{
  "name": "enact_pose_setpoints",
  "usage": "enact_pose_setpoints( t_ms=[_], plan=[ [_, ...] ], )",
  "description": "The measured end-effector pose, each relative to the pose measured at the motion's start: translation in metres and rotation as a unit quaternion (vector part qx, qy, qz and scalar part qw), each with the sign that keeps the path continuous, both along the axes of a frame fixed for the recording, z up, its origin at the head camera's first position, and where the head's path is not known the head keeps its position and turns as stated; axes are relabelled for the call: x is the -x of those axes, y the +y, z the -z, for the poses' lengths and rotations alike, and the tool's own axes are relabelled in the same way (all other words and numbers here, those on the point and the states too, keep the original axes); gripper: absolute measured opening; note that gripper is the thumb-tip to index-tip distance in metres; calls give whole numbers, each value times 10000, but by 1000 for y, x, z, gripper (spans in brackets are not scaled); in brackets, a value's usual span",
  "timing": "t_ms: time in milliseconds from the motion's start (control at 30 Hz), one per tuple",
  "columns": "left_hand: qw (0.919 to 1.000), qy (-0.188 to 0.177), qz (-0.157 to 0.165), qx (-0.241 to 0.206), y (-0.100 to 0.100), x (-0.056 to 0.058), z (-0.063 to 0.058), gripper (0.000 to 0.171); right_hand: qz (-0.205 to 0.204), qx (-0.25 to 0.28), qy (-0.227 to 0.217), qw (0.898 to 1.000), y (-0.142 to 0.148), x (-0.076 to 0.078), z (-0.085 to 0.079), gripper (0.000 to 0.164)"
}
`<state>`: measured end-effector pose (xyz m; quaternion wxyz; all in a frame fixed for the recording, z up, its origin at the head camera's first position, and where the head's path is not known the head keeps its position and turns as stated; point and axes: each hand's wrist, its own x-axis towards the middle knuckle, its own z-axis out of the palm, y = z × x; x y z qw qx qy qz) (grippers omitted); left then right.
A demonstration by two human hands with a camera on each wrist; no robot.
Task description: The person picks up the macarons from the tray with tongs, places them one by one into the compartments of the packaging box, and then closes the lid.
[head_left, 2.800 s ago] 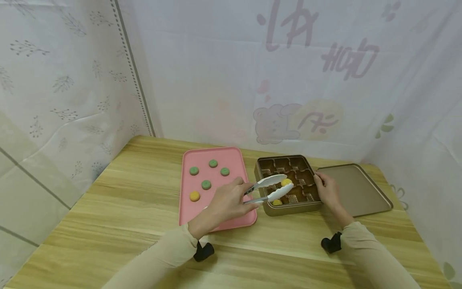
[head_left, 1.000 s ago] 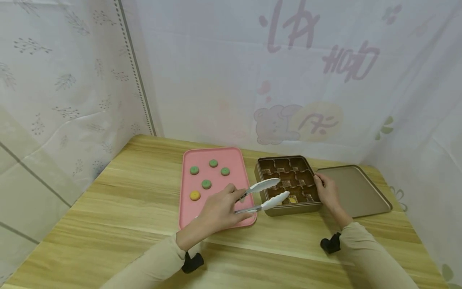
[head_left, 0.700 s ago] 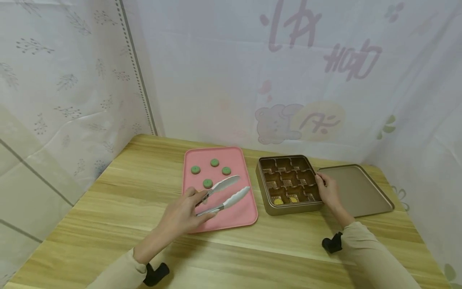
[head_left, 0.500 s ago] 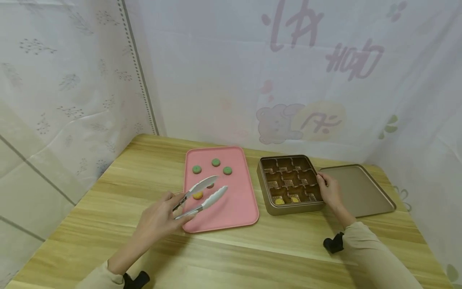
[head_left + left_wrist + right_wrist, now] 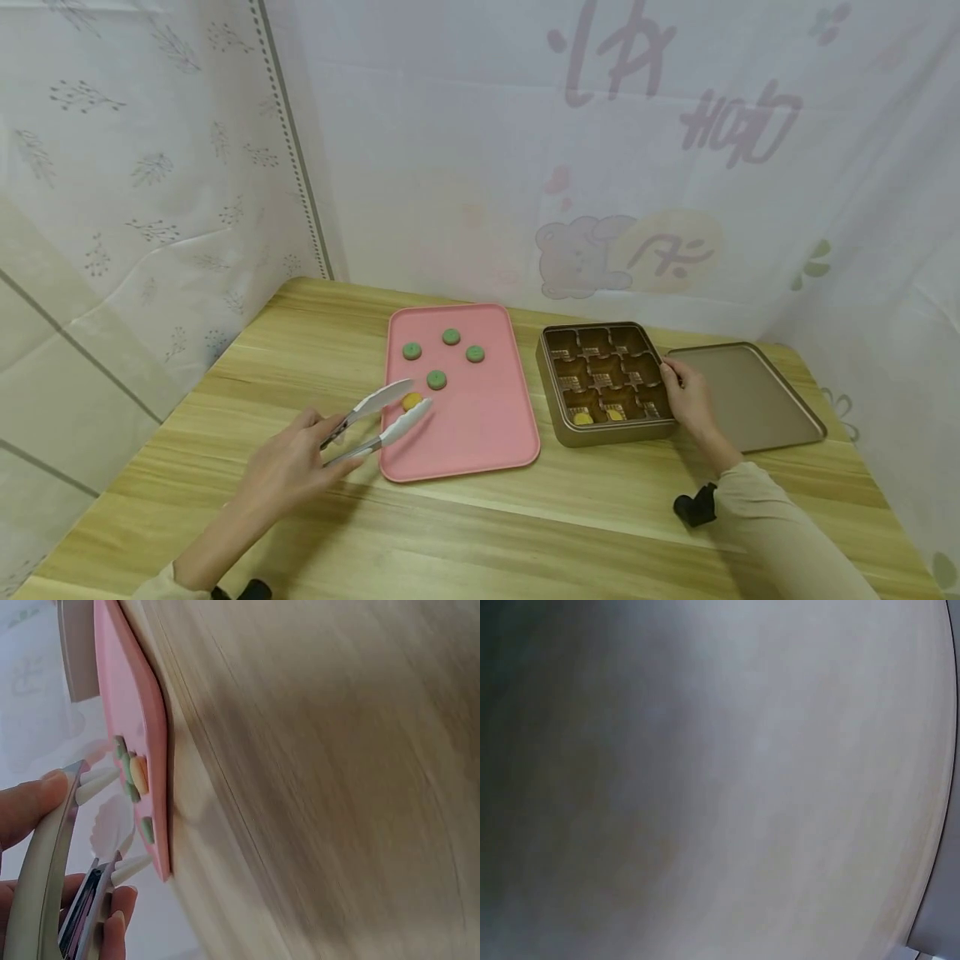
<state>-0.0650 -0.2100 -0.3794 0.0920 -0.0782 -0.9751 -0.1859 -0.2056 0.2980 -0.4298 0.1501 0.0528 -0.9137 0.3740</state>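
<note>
My left hand (image 5: 288,467) grips a pair of tongs (image 5: 405,422) with white scalloped tips, held apart. Between those tips, in the head view, sits a small round yellow pastry (image 5: 412,402) on the pink tray (image 5: 480,437); contact cannot be told. Several green pastries (image 5: 437,380) lie farther back on the tray. In the left wrist view, thumb and fingers (image 5: 34,804) pinch the tongs' metal arms. My right hand (image 5: 690,400) holds the right side of a bronze box (image 5: 618,431) with a brown compartment insert. Two yellow pastries (image 5: 582,418) sit in its front row, left and middle.
Right of the box lies a flat bronze lid (image 5: 750,396), partly behind my right hand. Everything stands on a wood-grain table (image 5: 480,533), with a printed curtain (image 5: 420,167) behind. The right wrist view shows mostly a blurred pale surface.
A yellow pastry carried in the tongs was let go in the box's front middle compartment. My left hand then moved left with the tongs to the tray's yellow pastry. My right hand stayed on the box.
</note>
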Motion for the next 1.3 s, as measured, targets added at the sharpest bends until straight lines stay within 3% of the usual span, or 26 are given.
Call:
enact_pose_setpoints(
  t_ms=[167, 433, 1300],
  plan=[
    [9996, 77, 49, 250, -4, 1, 0, 47, 49, -82, 53, 9999, 0, 1, 0, 36],
    [9987, -95, 12, 496, -3, 3, -6, 48, 23, -126, 150, 9998, -1, -1, 1, 34],
    [9976, -175, 127, 652, 0, 10, -10, 45, 115, -125, -23, 9999, 0, -1, 0, 37]
  ],
)
